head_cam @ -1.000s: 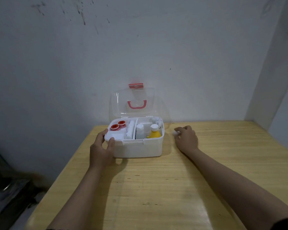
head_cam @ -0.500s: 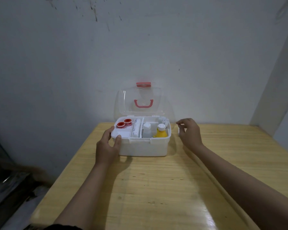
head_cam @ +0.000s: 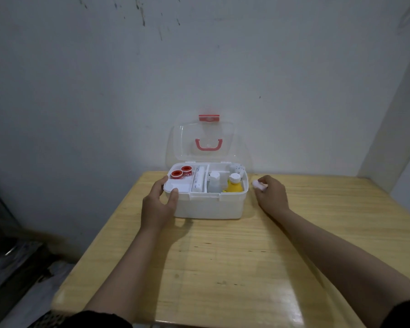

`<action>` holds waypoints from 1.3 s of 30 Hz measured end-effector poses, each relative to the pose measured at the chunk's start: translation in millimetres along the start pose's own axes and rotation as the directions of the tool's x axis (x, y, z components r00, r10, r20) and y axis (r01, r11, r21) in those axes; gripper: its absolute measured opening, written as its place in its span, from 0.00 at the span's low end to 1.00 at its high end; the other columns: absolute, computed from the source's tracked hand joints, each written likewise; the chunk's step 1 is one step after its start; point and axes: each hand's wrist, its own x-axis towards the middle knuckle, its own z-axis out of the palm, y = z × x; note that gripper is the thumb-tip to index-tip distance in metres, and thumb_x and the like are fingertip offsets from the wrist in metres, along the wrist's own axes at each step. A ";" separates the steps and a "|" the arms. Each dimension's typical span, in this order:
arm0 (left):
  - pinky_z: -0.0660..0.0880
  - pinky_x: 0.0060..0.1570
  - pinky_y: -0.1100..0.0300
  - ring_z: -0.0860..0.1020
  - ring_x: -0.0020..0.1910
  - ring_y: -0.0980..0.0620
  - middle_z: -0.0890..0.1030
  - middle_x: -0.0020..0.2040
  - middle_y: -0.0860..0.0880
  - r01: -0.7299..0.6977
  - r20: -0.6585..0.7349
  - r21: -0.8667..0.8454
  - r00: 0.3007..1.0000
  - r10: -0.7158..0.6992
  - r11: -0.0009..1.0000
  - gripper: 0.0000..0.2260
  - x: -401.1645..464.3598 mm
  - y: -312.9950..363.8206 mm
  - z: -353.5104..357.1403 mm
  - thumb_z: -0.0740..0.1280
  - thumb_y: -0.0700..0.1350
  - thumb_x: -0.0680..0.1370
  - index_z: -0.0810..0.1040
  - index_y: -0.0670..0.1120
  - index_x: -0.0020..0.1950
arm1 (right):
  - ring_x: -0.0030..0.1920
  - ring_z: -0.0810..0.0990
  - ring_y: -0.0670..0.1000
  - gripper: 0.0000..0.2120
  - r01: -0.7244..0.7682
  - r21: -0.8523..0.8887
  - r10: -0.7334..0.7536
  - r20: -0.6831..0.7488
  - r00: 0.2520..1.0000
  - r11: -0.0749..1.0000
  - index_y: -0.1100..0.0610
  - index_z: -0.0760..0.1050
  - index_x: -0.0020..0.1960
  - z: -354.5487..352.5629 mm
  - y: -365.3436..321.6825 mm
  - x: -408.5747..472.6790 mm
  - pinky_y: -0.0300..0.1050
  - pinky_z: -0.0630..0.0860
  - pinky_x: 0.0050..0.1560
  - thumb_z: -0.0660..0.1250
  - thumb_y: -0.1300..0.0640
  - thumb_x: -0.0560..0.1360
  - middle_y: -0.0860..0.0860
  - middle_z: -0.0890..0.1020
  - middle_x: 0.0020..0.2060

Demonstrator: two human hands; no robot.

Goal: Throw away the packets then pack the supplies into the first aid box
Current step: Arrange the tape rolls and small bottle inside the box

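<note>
Left hand (head_cam: 160, 204) loosely cupped the box (head_cam: 208, 204) corner, open; right hand (head_cam: 271, 195) pinched a small white roll (head_cam: 257, 185). Roll might slip, or catch the box rim.

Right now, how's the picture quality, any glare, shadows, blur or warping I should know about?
Head view: dim, even light; a pale glare patch on the wooden table near the front edge; the left hand casts a soft shadow beside the first aid box; wide-angle bending at the frame edges; the small white item in the right hand is too soft to identify; the lower left floor is smeared.
</note>
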 end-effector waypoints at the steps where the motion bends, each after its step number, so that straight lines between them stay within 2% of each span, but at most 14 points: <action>1: 0.78 0.55 0.53 0.77 0.63 0.45 0.78 0.66 0.45 -0.004 0.003 0.004 1.000 0.004 1.000 0.20 0.9 -1.5 -0.6 0.66 0.45 0.78 0.72 0.47 0.70 | 0.46 0.79 0.55 0.11 -0.006 0.076 0.009 -0.039 0.999 0.997 0.59 0.77 0.51 -5.5 -6.5 -2.5 0.43 0.70 0.44 0.68 0.54 0.72 0.55 0.81 0.47; 5: 0.79 0.52 0.54 0.77 0.62 0.45 0.77 0.66 0.46 -0.021 0.027 0.024 0.999 0.020 0.999 0.20 4.1 -3.3 -3.2 0.67 0.47 0.78 0.71 0.47 0.70 | 0.41 0.79 0.52 0.09 0.136 0.220 -0.107 -0.142 0.984 0.966 0.57 0.78 0.44 -36.9 -49.9 1.5 0.45 0.76 0.43 0.74 0.55 0.68 0.50 0.80 0.40; 8: 0.80 0.54 0.51 0.77 0.63 0.46 0.77 0.67 0.47 -0.020 0.067 0.027 0.998 0.018 0.999 0.21 5.1 -4.9 -7.2 0.67 0.49 0.78 0.71 0.49 0.70 | 0.41 0.80 0.48 0.09 0.280 0.269 -0.258 -0.112 0.959 0.922 0.56 0.80 0.45 -53.6 -92.5 -0.8 0.39 0.76 0.43 0.75 0.54 0.67 0.49 0.82 0.40; 10: 0.79 0.56 0.53 0.76 0.63 0.47 0.76 0.67 0.48 -0.015 0.090 0.021 0.996 0.013 1.000 0.21 5.7 -4.4 -9.7 0.67 0.49 0.78 0.70 0.49 0.70 | 0.40 0.80 0.46 0.09 0.353 0.262 -0.352 -0.051 0.934 0.898 0.55 0.81 0.46 -55.4 -119.5 -4.4 0.34 0.74 0.40 0.75 0.54 0.67 0.47 0.83 0.41; 14: 0.71 0.57 0.61 0.73 0.61 0.54 0.75 0.65 0.52 -0.034 0.109 0.017 0.994 0.032 0.999 0.21 7.5 -1.9 -14.2 0.68 0.48 0.78 0.71 0.47 0.70 | 0.38 0.79 0.43 0.11 0.390 0.232 -0.438 0.218 0.872 0.891 0.58 0.83 0.47 -34.6 -160.9 -7.5 0.25 0.71 0.38 0.76 0.57 0.66 0.50 0.85 0.43; 19: 0.71 0.59 0.60 0.73 0.62 0.57 0.75 0.61 0.57 -0.034 0.152 -0.036 0.988 0.039 0.999 0.21 9.8 -4.4 -20.1 0.70 0.51 0.75 0.73 0.50 0.67 | 0.37 0.78 0.46 0.11 0.480 0.109 -0.475 0.446 0.759 0.870 0.60 0.83 0.47 -0.1 -191.6 -14.6 0.34 0.74 0.40 0.75 0.57 0.67 0.55 0.85 0.45; 22: 0.72 0.61 0.58 0.75 0.63 0.55 0.78 0.62 0.55 -0.033 0.149 -0.052 0.988 0.040 0.998 0.18 10.6 -5.5 -20.7 0.70 0.49 0.76 0.75 0.50 0.65 | 0.42 0.81 0.52 0.10 0.503 0.043 -0.453 0.505 0.735 0.863 0.59 0.83 0.45 12.7 -197.9 -18.4 0.45 0.77 0.45 0.76 0.57 0.66 0.56 0.85 0.44; 25: 0.71 0.63 0.58 0.74 0.65 0.55 0.78 0.65 0.53 -0.023 0.154 -0.064 0.987 0.033 0.998 0.19 10.0 -7.0 -20.8 0.70 0.50 0.76 0.74 0.50 0.66 | 0.43 0.82 0.53 0.10 0.523 0.021 -0.452 0.534 0.715 0.852 0.59 0.84 0.45 17.2 -196.8 -19.6 0.47 0.77 0.47 0.75 0.55 0.67 0.56 0.85 0.43; 27: 0.70 0.61 0.61 0.73 0.67 0.54 0.78 0.67 0.51 -0.015 0.155 -0.063 0.988 0.025 0.998 0.20 9.9 -7.7 -20.7 0.70 0.49 0.76 0.74 0.50 0.68 | 0.41 0.81 0.51 0.11 0.504 0.031 -0.451 0.499 0.740 0.863 0.60 0.84 0.46 13.9 -194.6 -14.2 0.47 0.78 0.47 0.74 0.53 0.69 0.55 0.86 0.43; 30: 0.70 0.62 0.60 0.72 0.69 0.52 0.76 0.68 0.50 -0.010 0.157 -0.062 0.987 0.020 0.998 0.22 10.2 -7.6 -19.2 0.70 0.49 0.76 0.73 0.49 0.69 | 0.42 0.79 0.47 0.12 0.408 0.051 -0.404 0.304 0.863 0.911 0.59 0.83 0.49 1.8 -185.8 8.1 0.46 0.77 0.51 0.71 0.52 0.71 0.53 0.85 0.47; 32: 0.70 0.62 0.60 0.72 0.69 0.52 0.76 0.69 0.50 -0.004 0.152 -0.069 0.988 0.015 0.998 0.22 9.5 -7.3 -18.4 0.70 0.49 0.76 0.73 0.49 0.69 | 0.50 0.79 0.51 0.15 0.311 0.043 -0.314 0.153 0.937 0.949 0.58 0.80 0.54 -7.3 -175.0 25.4 0.48 0.75 0.55 0.69 0.51 0.72 0.54 0.82 0.52; 34: 0.69 0.62 0.60 0.72 0.69 0.52 0.76 0.69 0.51 -0.002 0.148 -0.078 0.989 0.013 0.997 0.22 9.1 -7.9 -17.8 0.70 0.49 0.76 0.73 0.49 0.69 | 0.61 0.73 0.59 0.19 0.186 -0.021 -0.185 0.040 0.982 0.982 0.56 0.75 0.61 -12.0 -161.9 41.4 0.53 0.71 0.59 0.67 0.50 0.73 0.59 0.76 0.59; 36: 0.69 0.62 0.61 0.72 0.69 0.53 0.76 0.68 0.51 0.001 0.146 -0.086 0.989 0.011 0.996 0.21 8.8 -8.5 -17.8 0.70 0.49 0.76 0.73 0.49 0.69 | 0.67 0.66 0.63 0.25 0.051 -0.078 -0.049 0.035 0.998 0.996 0.57 0.67 0.68 -13.7 -151.1 53.6 0.57 0.68 0.63 0.66 0.49 0.74 0.62 0.69 0.65; 39: 0.69 0.62 0.61 0.72 0.68 0.55 0.76 0.67 0.53 0.011 0.145 -0.090 0.989 0.002 0.996 0.21 8.9 -8.0 -17.8 0.70 0.48 0.76 0.73 0.51 0.68 | 0.71 0.64 0.64 0.34 -0.016 -0.054 0.024 0.147 0.989 0.998 0.57 0.56 0.75 -11.6 -141.0 65.1 0.57 0.64 0.68 0.65 0.48 0.74 0.62 0.64 0.71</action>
